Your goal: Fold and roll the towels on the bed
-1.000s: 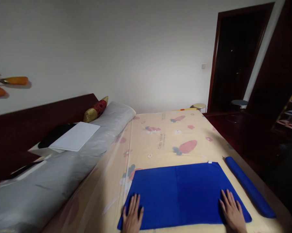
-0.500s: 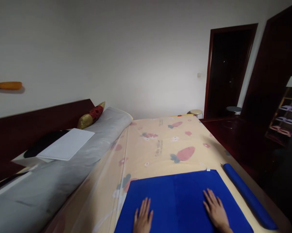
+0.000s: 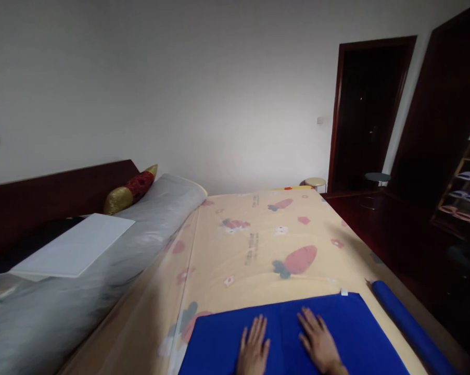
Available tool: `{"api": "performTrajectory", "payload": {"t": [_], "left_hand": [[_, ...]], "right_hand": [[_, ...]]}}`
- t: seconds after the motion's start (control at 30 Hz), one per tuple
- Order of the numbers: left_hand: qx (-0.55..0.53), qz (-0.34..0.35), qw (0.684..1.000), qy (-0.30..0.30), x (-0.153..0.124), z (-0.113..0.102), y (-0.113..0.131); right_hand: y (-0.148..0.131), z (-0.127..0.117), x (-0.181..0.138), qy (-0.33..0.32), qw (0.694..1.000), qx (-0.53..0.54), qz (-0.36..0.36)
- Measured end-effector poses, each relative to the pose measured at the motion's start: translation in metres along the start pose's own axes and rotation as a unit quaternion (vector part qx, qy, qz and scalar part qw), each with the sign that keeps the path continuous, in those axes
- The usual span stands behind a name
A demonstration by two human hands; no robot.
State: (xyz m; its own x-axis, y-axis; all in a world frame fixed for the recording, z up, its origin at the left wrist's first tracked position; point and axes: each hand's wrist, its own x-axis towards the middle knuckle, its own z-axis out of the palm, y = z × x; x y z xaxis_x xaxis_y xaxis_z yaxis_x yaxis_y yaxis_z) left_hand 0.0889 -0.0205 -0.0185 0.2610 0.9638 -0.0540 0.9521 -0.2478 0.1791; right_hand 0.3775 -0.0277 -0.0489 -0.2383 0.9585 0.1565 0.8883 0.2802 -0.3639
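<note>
A flat blue cloth panel (image 3: 336,323) with a small white tag (image 3: 344,292) at its far edge lies on the bed, its near part cut off by the frame. My left hand (image 3: 254,344) rests palm down on it, left of its centre crease, fingers stretched out. Right of the crease, my right hand (image 3: 316,336) also lies flat with fingers spread. Neither holds anything. Along the bed's right side lies a long blue roll (image 3: 410,323), apart from the panel.
A strawberry-print sheet (image 3: 219,250) covers the bed. To the left are a grey bolster (image 3: 141,245), a white board (image 3: 78,245) and a red-and-gold cushion (image 3: 131,190). Two stools, one pale (image 3: 315,182) and one dark (image 3: 377,177), stand near the dark door (image 3: 371,114); a shoe rack (image 3: 459,192) is at right.
My hands have moved closer together over the blue panel, the left going right and the right going left. The view has shifted slightly up and to the right.
</note>
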Motion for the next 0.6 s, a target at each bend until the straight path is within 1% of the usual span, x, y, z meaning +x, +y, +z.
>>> {"api": "performTrajectory", "payload": {"t": [0.03, 0.07, 0.1, 0.13, 0.17, 0.2, 0.23, 0.27, 0.33, 0.4, 0.47, 0.57, 0.6], "left_hand": [[0.020, -0.041, 0.999, 0.013, 0.003, -0.005, -0.027], [0.045, -0.108, 0.993, 0.029, 0.005, -0.010, -0.057], [0.065, -0.174, 0.981, 0.053, 0.005, -0.015, -0.087], [0.075, -0.214, 0.971, 0.080, 0.006, -0.019, -0.115], [0.084, -0.231, 0.963, 0.109, 0.006, -0.022, -0.137], [0.091, -0.236, 0.958, 0.135, 0.006, -0.023, -0.153], [0.096, -0.231, 0.956, 0.156, 0.007, -0.023, -0.162], [0.102, -0.222, 0.954, 0.172, 0.007, -0.023, -0.166], [0.113, -0.206, 0.953, 0.190, 0.008, -0.021, -0.163], [0.120, -0.209, 0.954, 0.178, 0.007, -0.021, -0.157], [0.114, -0.230, 0.958, 0.130, 0.007, -0.026, -0.157], [0.073, -0.260, 0.963, 0.005, 0.010, -0.044, -0.159], [0.062, -0.267, 0.961, -0.023, 0.012, -0.053, -0.157]], "right_hand": [[0.030, -0.009, 0.000, 0.014, 0.998, -0.026, 0.052], [0.063, -0.018, -0.002, 0.035, 0.992, -0.057, 0.108], [0.095, -0.026, -0.006, 0.051, 0.984, -0.086, 0.149], [0.123, -0.034, -0.010, 0.059, 0.975, -0.108, 0.183], [0.144, -0.039, -0.014, 0.062, 0.971, -0.123, 0.196], [0.159, -0.043, -0.017, 0.062, 0.968, -0.135, 0.202], [0.167, -0.046, -0.018, 0.061, 0.967, -0.142, 0.203], [0.169, -0.047, -0.018, 0.059, 0.967, -0.146, 0.201], [0.163, -0.048, -0.016, 0.053, 0.967, -0.150, 0.199], [0.156, -0.047, -0.016, 0.045, 0.968, -0.150, 0.198], [0.155, -0.046, -0.019, 0.039, 0.968, -0.148, 0.197], [0.160, -0.045, -0.021, 0.040, 0.969, -0.143, 0.198], [0.159, -0.046, -0.019, 0.054, 0.967, -0.145, 0.200]]}}
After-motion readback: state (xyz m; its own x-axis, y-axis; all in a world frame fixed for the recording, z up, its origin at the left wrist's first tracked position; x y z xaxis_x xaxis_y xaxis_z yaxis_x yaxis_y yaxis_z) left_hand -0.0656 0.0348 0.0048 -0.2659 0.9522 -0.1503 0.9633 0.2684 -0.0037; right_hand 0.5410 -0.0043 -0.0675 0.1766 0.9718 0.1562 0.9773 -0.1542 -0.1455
